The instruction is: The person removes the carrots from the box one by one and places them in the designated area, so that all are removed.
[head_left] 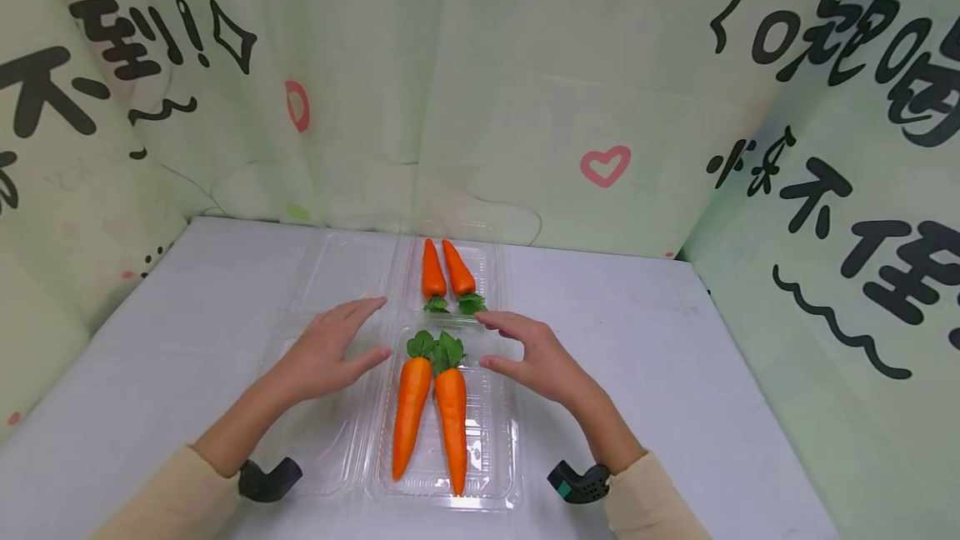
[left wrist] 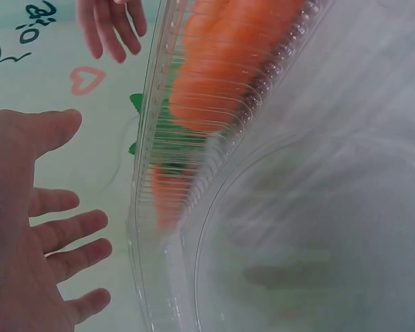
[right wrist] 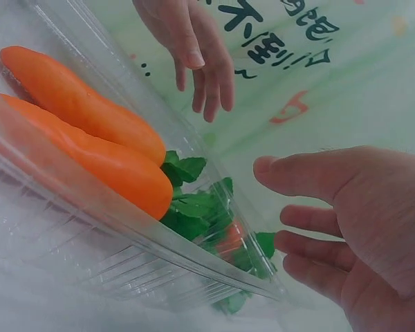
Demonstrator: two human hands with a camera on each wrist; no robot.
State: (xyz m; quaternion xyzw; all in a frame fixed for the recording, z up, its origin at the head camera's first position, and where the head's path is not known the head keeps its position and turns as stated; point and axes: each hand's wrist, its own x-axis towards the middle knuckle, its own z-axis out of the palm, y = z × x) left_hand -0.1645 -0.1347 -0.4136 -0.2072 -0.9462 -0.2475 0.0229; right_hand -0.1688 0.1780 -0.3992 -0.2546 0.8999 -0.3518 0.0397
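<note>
Two orange carrots with green leaves, a left one and a right one, lie side by side in a clear plastic box, leaves pointing away from me. Behind it, a second clear box has two more carrots, a left one and a right one, their leaves towards me. My left hand hovers left of the near carrots' leaves, fingers extended and holding nothing. Opposite it, my right hand floats at the right side, thumb and fingers apart. In the right wrist view, the right hand is beside the box wall.
Transparent lids spread out to the left of the boxes, a near lid and a far lid. Everything lies on a white table. A pale green curtain with black lettering and hearts encloses the back and sides.
</note>
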